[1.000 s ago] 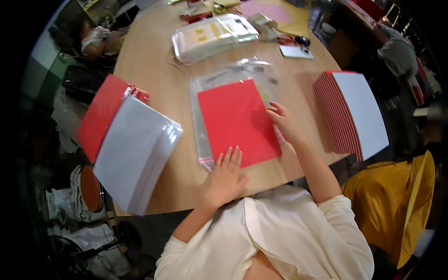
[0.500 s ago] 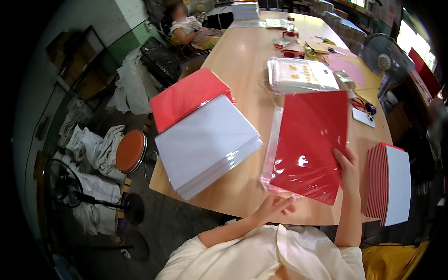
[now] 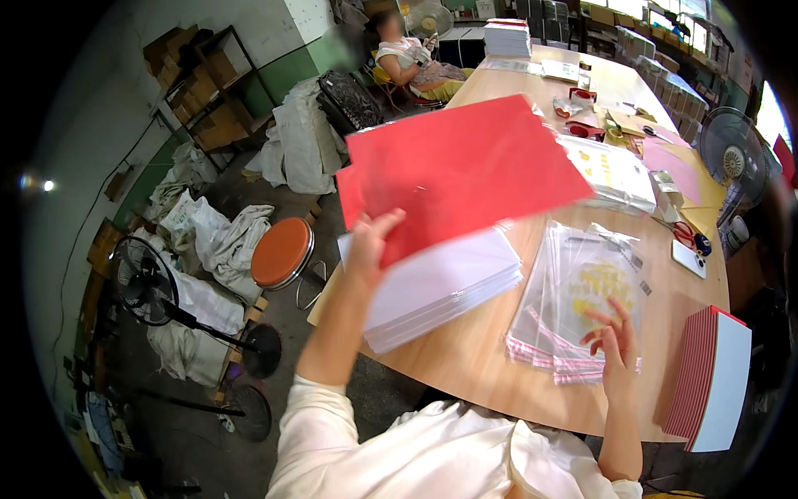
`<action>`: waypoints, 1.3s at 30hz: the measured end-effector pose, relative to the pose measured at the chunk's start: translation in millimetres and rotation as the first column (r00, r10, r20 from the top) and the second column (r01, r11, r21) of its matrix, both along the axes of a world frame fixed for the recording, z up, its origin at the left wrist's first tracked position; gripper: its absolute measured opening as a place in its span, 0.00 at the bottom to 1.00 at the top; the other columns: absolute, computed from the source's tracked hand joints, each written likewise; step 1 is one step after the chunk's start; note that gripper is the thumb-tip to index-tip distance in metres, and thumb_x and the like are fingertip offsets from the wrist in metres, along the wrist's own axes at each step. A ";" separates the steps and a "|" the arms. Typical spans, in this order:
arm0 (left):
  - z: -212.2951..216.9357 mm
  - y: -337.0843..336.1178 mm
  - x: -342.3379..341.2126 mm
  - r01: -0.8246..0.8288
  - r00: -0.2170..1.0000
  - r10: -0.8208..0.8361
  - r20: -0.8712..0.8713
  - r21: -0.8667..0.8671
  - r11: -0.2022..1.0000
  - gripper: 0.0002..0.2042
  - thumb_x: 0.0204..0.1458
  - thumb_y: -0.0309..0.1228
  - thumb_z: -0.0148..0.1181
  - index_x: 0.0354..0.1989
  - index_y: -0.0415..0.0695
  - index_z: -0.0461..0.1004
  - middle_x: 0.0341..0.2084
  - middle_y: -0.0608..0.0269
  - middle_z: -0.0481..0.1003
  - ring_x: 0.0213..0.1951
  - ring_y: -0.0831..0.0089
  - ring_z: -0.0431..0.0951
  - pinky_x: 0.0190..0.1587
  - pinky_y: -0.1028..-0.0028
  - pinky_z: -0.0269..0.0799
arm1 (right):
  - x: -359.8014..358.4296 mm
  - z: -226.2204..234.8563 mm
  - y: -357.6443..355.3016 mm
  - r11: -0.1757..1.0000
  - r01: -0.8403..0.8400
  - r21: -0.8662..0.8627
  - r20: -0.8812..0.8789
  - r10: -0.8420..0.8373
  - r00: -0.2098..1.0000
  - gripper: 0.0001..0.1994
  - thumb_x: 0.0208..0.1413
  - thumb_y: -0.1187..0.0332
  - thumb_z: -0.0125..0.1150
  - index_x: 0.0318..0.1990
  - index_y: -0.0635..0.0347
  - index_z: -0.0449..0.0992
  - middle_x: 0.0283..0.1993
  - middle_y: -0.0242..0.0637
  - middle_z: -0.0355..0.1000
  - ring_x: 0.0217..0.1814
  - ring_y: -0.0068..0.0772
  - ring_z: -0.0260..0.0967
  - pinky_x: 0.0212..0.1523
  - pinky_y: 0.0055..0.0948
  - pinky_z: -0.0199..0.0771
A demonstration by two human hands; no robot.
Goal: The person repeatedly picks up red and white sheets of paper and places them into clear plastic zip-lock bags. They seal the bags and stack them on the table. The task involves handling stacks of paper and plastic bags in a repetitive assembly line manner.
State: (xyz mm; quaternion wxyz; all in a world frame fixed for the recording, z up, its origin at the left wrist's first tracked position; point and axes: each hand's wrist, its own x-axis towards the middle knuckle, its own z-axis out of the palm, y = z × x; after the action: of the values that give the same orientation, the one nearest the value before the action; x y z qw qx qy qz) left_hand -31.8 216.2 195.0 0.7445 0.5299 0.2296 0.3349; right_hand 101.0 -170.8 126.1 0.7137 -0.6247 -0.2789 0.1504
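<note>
Red card [image 3: 482, 166], gripped by left fingers [image 3: 386, 224], partly hides white stack [image 3: 453, 279]; right fingers [image 3: 623, 321] spread.

Red rectangular sheet [image 3: 474, 170] (tilted) in the left hand [image 3: 372, 243], clear pink-edged bags [image 3: 569, 295] flat on the table [image 3: 465, 366]

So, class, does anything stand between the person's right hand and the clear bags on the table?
Nothing visible does. The right hand is over the clear bags, though contact is unclear. The flat red piece in the left hand is off to the left, overlapping the pale stack in view.
</note>
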 end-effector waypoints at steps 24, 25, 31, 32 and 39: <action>-36.0 125.6 20.6 0.431 0.606 0.763 -0.224 0.899 -0.079 0.40 0.53 0.50 0.60 0.69 0.44 0.50 0.65 0.40 0.53 0.66 0.49 0.53 0.64 0.48 0.50 | -16.0 -51.5 -69.9 0.925 0.091 -0.369 0.096 -0.060 0.994 0.07 0.62 0.76 0.53 0.43 0.68 0.76 0.35 0.36 0.78 0.33 0.21 0.73 0.36 0.22 0.73; -40.9 134.3 23.7 0.587 0.569 0.684 -0.457 0.808 0.051 0.38 0.56 0.59 0.48 0.71 0.58 0.47 0.70 0.50 0.45 0.70 0.48 0.46 0.67 0.46 0.41 | -16.6 -51.7 -69.3 0.922 0.100 -0.373 0.110 -0.063 0.992 0.07 0.62 0.76 0.53 0.43 0.68 0.76 0.35 0.36 0.78 0.33 0.21 0.73 0.35 0.22 0.72; -64.8 127.5 48.1 0.743 0.408 0.613 -0.677 0.636 0.208 0.33 0.61 0.59 0.36 0.72 0.64 0.42 0.73 0.58 0.38 0.72 0.51 0.37 0.68 0.43 0.32 | -9.3 -20.2 -103.1 0.804 0.366 -0.468 0.346 -0.214 0.913 0.06 0.58 0.76 0.56 0.40 0.66 0.78 0.30 0.39 0.77 0.28 0.26 0.72 0.29 0.24 0.70; -92.5 177.1 19.4 0.684 0.494 0.649 -0.578 0.720 0.120 0.34 0.61 0.59 0.37 0.72 0.60 0.43 0.72 0.56 0.40 0.72 0.50 0.38 0.68 0.41 0.31 | -3.9 -12.1 -108.8 0.825 0.391 -0.407 0.403 -0.222 0.888 0.06 0.57 0.76 0.57 0.40 0.66 0.78 0.30 0.40 0.77 0.27 0.27 0.71 0.29 0.25 0.69; -27.0 -16.5 14.3 0.395 0.791 0.570 -0.222 0.897 -0.199 0.29 0.65 0.51 0.38 0.70 0.48 0.53 0.70 0.53 0.51 0.70 0.53 0.48 0.68 0.49 0.39 | 16.7 50.9 -225.0 0.454 0.808 -0.376 0.673 -0.465 0.575 0.08 0.57 0.75 0.60 0.42 0.66 0.78 0.36 0.40 0.77 0.33 0.27 0.71 0.33 0.23 0.71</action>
State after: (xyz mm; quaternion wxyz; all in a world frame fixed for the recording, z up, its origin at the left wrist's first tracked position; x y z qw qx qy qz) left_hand -17.6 199.8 168.0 -0.0975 0.9514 0.1436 0.2543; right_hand 117.7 -395.8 177.0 0.3554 -0.9039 -0.1075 -0.2123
